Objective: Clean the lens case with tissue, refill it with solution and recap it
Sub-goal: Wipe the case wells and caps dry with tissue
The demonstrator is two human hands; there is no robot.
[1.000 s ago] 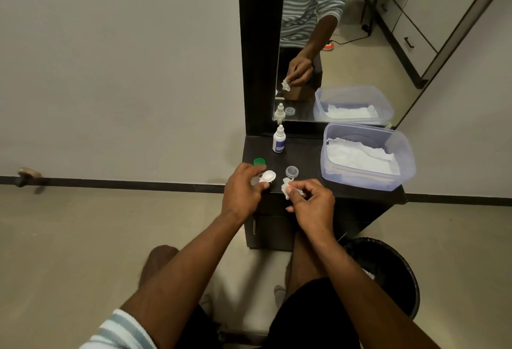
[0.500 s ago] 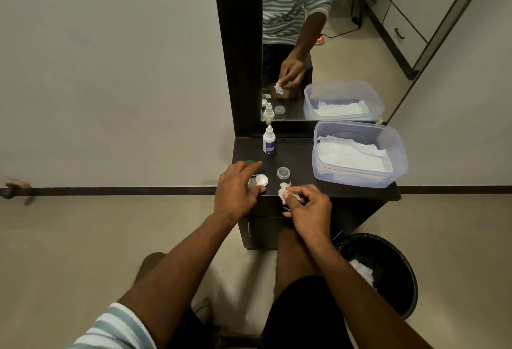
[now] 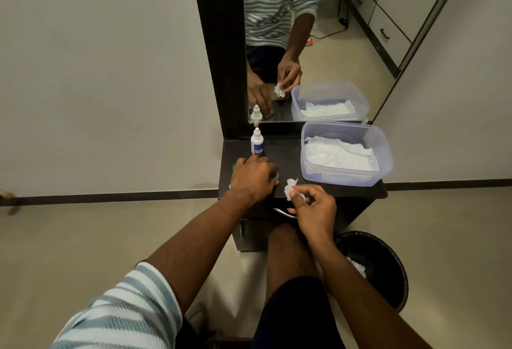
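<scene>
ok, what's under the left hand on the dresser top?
The left hand covers most of it. Only a green edge at its left and part of a small clear cap at its right show; the lens case itself is hidden.

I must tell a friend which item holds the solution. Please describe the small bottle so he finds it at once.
Find the dark vanity top below the tall mirror. The solution bottle stands upright at its back edge, left of the clear tissue box. It alone is a small white dropper bottle with a blue label.
</scene>
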